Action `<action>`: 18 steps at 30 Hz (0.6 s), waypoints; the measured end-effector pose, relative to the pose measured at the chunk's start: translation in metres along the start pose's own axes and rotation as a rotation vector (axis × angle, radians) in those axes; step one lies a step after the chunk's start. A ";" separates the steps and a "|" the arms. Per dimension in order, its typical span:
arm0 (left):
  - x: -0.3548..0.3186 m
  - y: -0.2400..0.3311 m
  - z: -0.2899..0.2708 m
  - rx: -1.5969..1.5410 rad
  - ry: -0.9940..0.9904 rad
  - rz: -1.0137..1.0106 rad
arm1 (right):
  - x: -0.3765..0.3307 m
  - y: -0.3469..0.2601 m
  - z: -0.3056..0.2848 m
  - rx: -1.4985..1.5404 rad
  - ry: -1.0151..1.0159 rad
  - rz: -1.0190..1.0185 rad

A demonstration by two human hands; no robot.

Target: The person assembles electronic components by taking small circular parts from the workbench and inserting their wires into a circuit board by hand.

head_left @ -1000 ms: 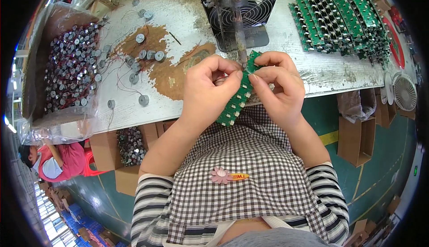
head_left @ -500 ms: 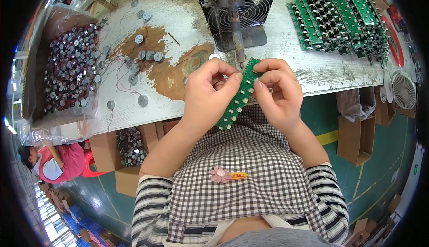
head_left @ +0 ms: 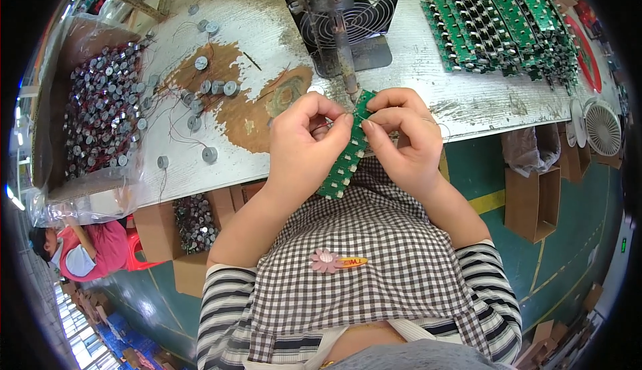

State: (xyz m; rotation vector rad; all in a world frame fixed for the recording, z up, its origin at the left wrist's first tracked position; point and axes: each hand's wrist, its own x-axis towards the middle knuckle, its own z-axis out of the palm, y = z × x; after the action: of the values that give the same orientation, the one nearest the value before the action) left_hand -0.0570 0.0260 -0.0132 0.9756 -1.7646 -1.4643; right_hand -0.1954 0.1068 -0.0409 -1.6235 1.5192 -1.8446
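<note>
Above my lap, at the table's front edge, a green circuit board strip with rows of small pale connectors is held at a slant. My left hand is closed, its thumb and forefinger pinching the strip's left edge. A bit of red wire shows inside its curled fingers; what it leads to is hidden. My right hand is also closed, thumb and fingertips pinched at the strip's upper right edge. Just above the strip's top end, a soldering iron with a wooden handle points down from its mount.
A black fan stands behind the iron. Stacked green boards lie at right. Small motors with red wires are scattered at left, beside a plastic-lined box full of them. Cardboard boxes stand below the table. Another person sits at far left.
The view has shifted slightly, so the table things appear a little further left and up. Both hands keep their pinch on the strip, whose top end stays just below the iron's tip.
</note>
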 end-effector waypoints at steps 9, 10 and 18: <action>0.013 0.021 -0.052 0.388 0.161 0.507 | -0.009 0.005 -0.004 -0.035 0.096 0.104; 0.019 0.019 -0.076 0.460 0.354 0.633 | -0.010 0.006 -0.002 0.011 0.101 0.122; -0.037 -0.013 -0.215 0.756 0.451 -0.169 | -0.009 0.010 -0.001 0.118 0.051 0.154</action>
State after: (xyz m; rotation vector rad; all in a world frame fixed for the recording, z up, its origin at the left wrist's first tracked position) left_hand 0.1451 -0.0530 0.0116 1.7053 -1.9256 -0.5487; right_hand -0.1974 0.1095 -0.0542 -1.3776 1.4800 -1.8671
